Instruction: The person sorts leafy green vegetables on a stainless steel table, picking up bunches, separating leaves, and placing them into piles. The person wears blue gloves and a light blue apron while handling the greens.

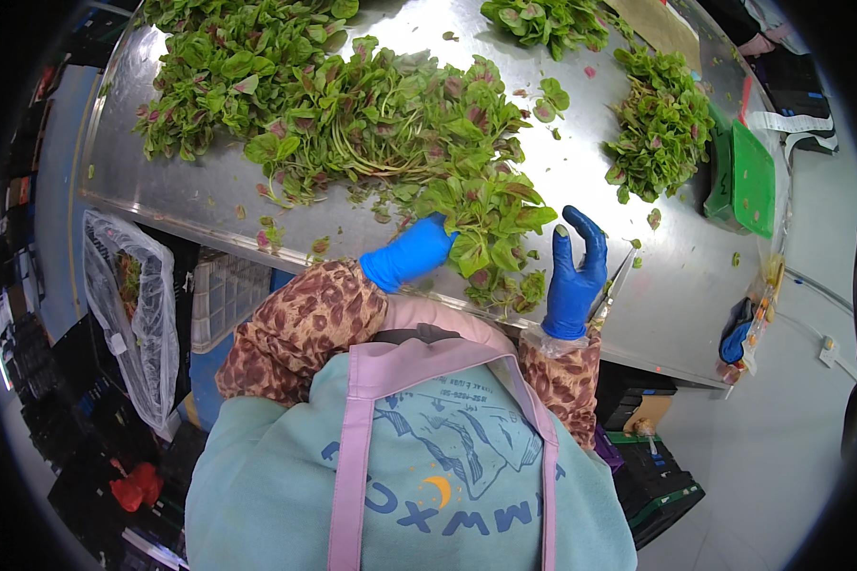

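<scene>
Blue gloves cover both hands above a stainless steel table [150, 171]. My left hand [412, 250] is closed around the stems of a bunch of leafy greens [482, 218], green with reddish patches. My right hand [576, 275] is just right of that bunch, thumb and forefinger apart, nothing between them. Beside its wrist lies a pointed metal blade [617, 282], perhaps a knife or scissors; its handle is hidden. A large heap of the same greens [371, 118] spreads beyond my left hand. A separate pile of greens [660, 128] lies to the right.
A green plastic container [753, 178] stands at the table's right side. More greens [546, 21] and brown paper [657, 32] lie at the far side. Loose leaves are scattered about. Below the left edge are a plastic-lined crate [164, 300] and a clear plastic crate [228, 296].
</scene>
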A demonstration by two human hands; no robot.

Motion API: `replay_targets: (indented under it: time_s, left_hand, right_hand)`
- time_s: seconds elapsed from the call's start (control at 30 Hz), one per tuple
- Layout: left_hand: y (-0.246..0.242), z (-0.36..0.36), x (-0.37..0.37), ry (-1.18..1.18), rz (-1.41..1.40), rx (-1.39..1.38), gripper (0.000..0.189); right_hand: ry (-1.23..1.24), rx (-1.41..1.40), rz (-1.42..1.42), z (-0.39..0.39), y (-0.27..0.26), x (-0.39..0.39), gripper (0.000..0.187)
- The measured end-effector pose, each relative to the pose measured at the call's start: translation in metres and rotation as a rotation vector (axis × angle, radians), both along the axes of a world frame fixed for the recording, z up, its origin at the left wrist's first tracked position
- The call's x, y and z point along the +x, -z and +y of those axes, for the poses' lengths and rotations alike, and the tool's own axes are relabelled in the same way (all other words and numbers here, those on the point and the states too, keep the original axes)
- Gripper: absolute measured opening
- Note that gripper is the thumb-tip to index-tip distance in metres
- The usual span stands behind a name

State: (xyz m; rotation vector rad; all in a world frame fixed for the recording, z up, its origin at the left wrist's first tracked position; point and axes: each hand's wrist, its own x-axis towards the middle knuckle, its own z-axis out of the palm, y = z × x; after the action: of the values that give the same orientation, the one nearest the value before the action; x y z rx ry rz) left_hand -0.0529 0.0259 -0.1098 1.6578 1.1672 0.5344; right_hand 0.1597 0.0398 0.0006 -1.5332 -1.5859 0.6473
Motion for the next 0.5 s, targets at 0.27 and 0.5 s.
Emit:
replay_targets:
  time_s: [0.27, 0.5]
  left_hand:
    - [-0.049, 0.007, 0.001, -0.194, -0.519, -0.367, 0.040]
    - [-0.028, -0.006, -0.008, -0.244, -0.633, -0.074, 0.041]
  right_hand:
    - [-0.604, 0.114, 0.320, -0.006, -0.014, -0.020, 0.028]
    - [-0.413, -0.052, 0.627, -0.010, -0.024, -0.011, 0.027]
